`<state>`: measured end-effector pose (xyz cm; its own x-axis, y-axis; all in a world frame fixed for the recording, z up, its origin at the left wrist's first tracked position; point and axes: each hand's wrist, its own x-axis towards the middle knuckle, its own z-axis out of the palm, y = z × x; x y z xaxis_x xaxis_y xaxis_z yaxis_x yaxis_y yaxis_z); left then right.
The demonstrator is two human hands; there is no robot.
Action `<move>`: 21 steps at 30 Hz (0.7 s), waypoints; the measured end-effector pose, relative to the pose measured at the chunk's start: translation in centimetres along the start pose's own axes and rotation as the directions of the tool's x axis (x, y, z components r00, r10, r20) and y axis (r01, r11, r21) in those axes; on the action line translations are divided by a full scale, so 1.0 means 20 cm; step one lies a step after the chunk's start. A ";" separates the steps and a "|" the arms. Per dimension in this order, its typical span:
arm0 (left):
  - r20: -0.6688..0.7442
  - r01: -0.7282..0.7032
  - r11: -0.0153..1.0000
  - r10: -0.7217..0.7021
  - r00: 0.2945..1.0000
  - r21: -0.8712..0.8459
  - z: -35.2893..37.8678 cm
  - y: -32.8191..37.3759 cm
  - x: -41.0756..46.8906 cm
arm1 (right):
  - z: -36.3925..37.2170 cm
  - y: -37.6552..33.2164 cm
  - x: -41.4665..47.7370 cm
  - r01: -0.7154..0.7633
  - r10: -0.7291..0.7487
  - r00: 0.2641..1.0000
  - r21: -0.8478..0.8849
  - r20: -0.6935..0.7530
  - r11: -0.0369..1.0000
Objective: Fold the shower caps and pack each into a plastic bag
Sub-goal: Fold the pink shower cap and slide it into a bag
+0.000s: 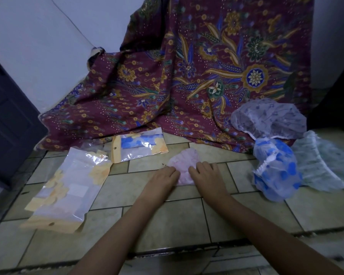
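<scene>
A pale pink shower cap (pixel 184 163) lies partly flattened on the tiled floor in the middle. My left hand (pixel 165 177) rests on its left edge and my right hand (pixel 205 172) on its right edge, fingers fairly straight and pressing down. To the left lies a plastic bag (pixel 68 190) with orange flowers. Behind it a second plastic bag (pixel 139 145) holds a folded blue-patterned cap. On the right sit a blue-spotted cap (pixel 276 171), a grey-patterned cap (pixel 268 118) and a green-patterned cap (pixel 324 165).
A maroon batik cloth (pixel 187 76) hangs down the back and spreads onto the tiled floor (pixel 167 219). A dark door (pixel 6 116) stands at the left. A step edge crosses the floor near me.
</scene>
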<state>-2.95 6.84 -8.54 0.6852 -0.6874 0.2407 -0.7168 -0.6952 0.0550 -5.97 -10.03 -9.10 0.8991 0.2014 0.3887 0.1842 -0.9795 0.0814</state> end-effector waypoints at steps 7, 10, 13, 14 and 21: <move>0.108 0.041 0.985 -0.023 0.994 -0.168 -0.05 -0.04 -0.02 | 0.02 0.13 -0.01 0.172 -0.172 0.985 0.194 -0.020 0.966; 0.099 0.016 0.983 0.002 0.995 -0.182 -0.06 -0.06 -0.01 | 0.01 0.17 -0.07 0.168 -0.176 0.984 0.258 0.008 0.951; 0.112 0.047 0.978 -0.025 0.993 -0.201 -0.09 -0.04 0.02 | -0.02 0.18 -0.08 0.111 -0.154 0.985 0.407 0.073 0.907; 0.113 0.064 0.975 -0.040 0.993 -0.214 -0.10 -0.03 0.02 | -0.03 0.18 -0.08 0.041 -0.105 0.988 0.479 0.109 0.877; 0.115 0.225 0.947 -0.203 0.972 -0.231 -0.08 0.02 0.05 | -0.04 0.15 -0.05 -0.312 0.204 0.950 0.776 0.238 0.548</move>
<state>-2.75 6.22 -6.80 0.8267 -0.5515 0.1113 -0.5542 -0.7642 0.3300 -6.71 -13.17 -8.59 0.9859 -0.0089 0.1674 0.1286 -0.6007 -0.7891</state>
